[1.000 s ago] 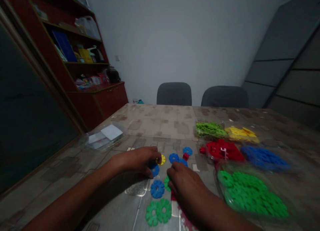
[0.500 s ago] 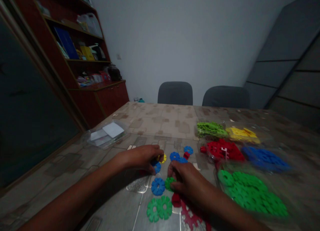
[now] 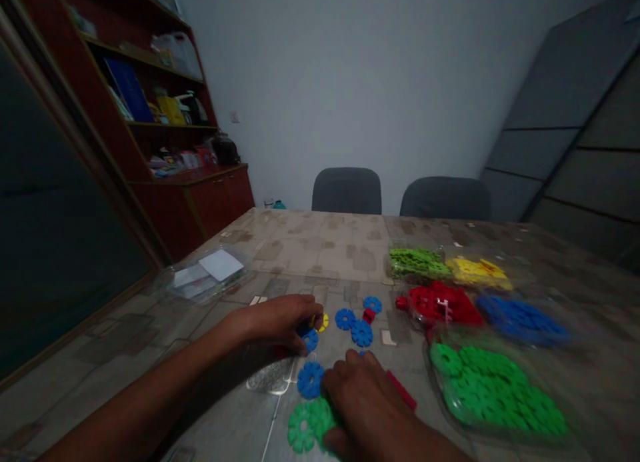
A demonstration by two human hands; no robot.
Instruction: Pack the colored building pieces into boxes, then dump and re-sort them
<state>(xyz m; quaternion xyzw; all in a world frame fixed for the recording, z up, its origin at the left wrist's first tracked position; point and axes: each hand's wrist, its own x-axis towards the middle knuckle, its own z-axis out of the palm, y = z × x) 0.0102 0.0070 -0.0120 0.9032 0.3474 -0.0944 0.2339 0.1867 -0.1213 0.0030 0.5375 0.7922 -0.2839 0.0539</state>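
A long table (image 3: 320, 245) is covered by a glossy clear sheet over a beige block pattern, with a patch of glare near its near edge. Beyond the table, two dark grey chairs (image 3: 347, 190) stand against a pale wall (image 3: 350, 82). A red-brown shelf unit (image 3: 150, 115) is placed left of the table, and grey panels (image 3: 565, 129) right of it. Print on the shelved books and packets is too small to be read. On the table's right side, clear bags of lime, yellow, red, blue and green plastic pieces (image 3: 500, 389) are laid out. At the table's near middle, the fingers of the left hand (image 3: 275, 323) are curled narrowly over a blue disc (image 3: 310, 341), beside a yellow disc (image 3: 323, 323); a grip cannot be told. The fingers of the right hand (image 3: 363, 399) are loosely spread, touching a green disc (image 3: 301, 429), with a second blue disc (image 3: 310, 380) just beside them; whether anything is held cannot be told.
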